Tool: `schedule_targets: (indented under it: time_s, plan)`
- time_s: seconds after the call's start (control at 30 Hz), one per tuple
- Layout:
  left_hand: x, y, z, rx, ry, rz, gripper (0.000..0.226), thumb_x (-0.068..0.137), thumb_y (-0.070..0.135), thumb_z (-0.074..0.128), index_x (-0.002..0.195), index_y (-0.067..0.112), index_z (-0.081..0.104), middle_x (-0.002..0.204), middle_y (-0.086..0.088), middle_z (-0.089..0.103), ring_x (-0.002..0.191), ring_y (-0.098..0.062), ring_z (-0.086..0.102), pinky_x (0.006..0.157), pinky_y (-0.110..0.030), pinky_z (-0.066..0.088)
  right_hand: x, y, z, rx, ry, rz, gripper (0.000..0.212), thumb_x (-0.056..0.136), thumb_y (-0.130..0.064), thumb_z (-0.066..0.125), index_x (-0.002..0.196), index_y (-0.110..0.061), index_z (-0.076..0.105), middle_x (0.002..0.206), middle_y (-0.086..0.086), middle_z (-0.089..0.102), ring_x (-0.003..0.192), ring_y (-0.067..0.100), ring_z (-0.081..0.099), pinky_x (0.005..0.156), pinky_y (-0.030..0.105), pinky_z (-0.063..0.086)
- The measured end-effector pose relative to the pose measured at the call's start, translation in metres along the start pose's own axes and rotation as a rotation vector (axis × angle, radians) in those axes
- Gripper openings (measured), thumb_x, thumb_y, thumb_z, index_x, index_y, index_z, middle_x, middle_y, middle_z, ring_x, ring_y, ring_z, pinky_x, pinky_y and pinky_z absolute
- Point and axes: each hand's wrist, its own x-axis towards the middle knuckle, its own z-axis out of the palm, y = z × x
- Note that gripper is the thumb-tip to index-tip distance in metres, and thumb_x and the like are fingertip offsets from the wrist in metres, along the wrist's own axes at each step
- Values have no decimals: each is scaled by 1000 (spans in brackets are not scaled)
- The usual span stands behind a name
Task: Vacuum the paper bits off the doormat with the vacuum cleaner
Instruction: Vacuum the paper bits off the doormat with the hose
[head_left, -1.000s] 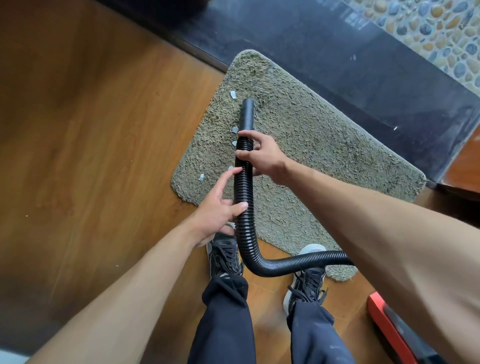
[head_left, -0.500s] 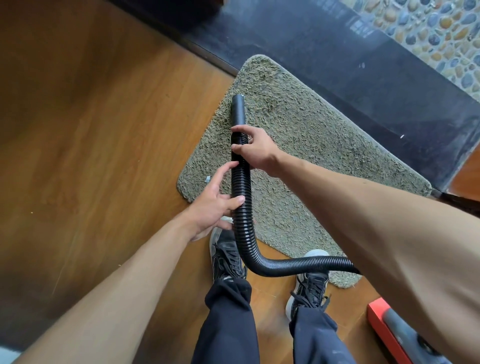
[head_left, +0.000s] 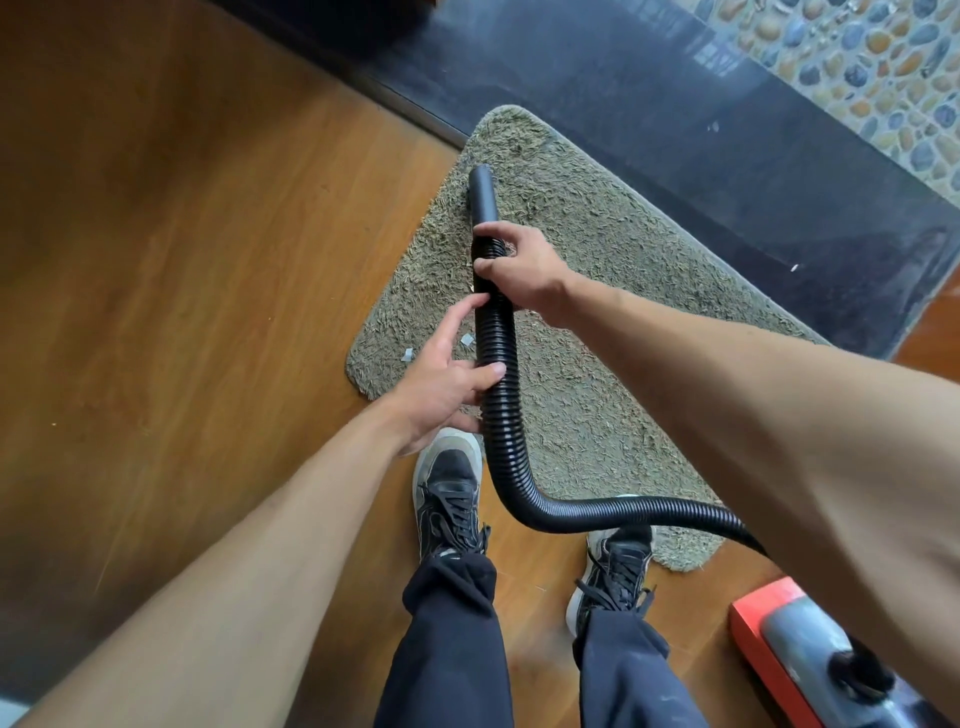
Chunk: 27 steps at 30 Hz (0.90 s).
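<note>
Right hand (head_left: 524, 270): your fingers (head_left: 496, 228) clamp round the black hose (head_left: 498, 405) just behind its nozzle (head_left: 482, 192). Left hand (head_left: 441, 379): you grip the hose lower down, thumb across the ribs. The nozzle tip meets the doormat (head_left: 623, 322) near its far corner. Two paper bits (head_left: 466, 340) lie on the doormat beside your left hand.

Ribbed glossy plastic hose (head_left: 500, 395), shaggy cloth doormat (head_left: 587, 332), smooth wood floor (head_left: 171, 249).

I see the hose (head_left: 503, 441) tip has slid up the mat (head_left: 571, 441) toward its far corner, upper centre of frame. Only two paper bits (head_left: 467, 340) show now, near the mat's left edge; the three beside the tip a second ago are gone.
</note>
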Motion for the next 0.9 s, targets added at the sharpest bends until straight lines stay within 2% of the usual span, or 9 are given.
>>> schedule_targets:
  time_s: [0.17,0.3,0.37,0.43,0.5,0.63,0.73,0.9]
  plan:
    - [-6,-10,1,-1,-7,-19,76,92,0,63,135,57,37,112,-21,70,103,-44,68,82,-67,53,-7,7,-2,61,-83,71,50,89,-7,60,137,-20,52,119,13,64,99,30,68,77,53,60]
    - [-17,-26,5,-26,-12,-45,77,90,-2,65,136,53,37,109,-20,71,93,-36,71,67,-49,59,-20,21,5,103,-98,96,50,90,-4,60,138,-17,51,120,15,64,99,30,69,78,53,59]
    - [-23,-35,8,-23,-5,-58,77,90,-2,65,137,53,37,107,-19,71,89,-31,71,66,-45,58,-28,31,10,133,-106,109,50,90,-4,60,137,-18,51,119,17,64,98,31,69,77,54,59]
    - [-30,-43,13,-19,4,-72,76,90,-2,65,135,54,38,107,-20,71,90,-34,71,67,-48,58,-38,39,14,169,-115,134,50,90,-4,60,137,-19,51,117,17,65,98,33,69,76,55,59]
    - [-37,-51,17,-12,15,-77,75,91,-1,64,133,55,38,107,-22,70,93,-39,70,73,-56,58,-47,46,20,173,-115,153,50,91,-5,60,138,-20,51,118,16,64,98,32,69,76,56,59]
    - [-53,-64,19,2,45,-81,72,92,0,63,130,58,41,114,-26,67,94,-39,67,84,-69,50,-61,56,34,166,-112,153,50,88,-10,64,135,-24,53,116,14,65,98,31,69,71,56,60]
    - [-61,-73,18,-13,56,-96,72,92,0,62,127,60,42,117,-25,67,107,-47,65,82,-71,50,-68,60,43,161,-132,153,51,87,-11,64,135,-25,52,116,14,65,98,31,69,72,53,60]
    - [-70,-87,22,-18,86,-103,72,93,1,62,126,61,42,116,-25,67,111,-49,61,82,-72,49,-75,69,55,137,-164,141,51,87,-10,64,135,-25,52,115,14,65,98,30,69,77,50,60]
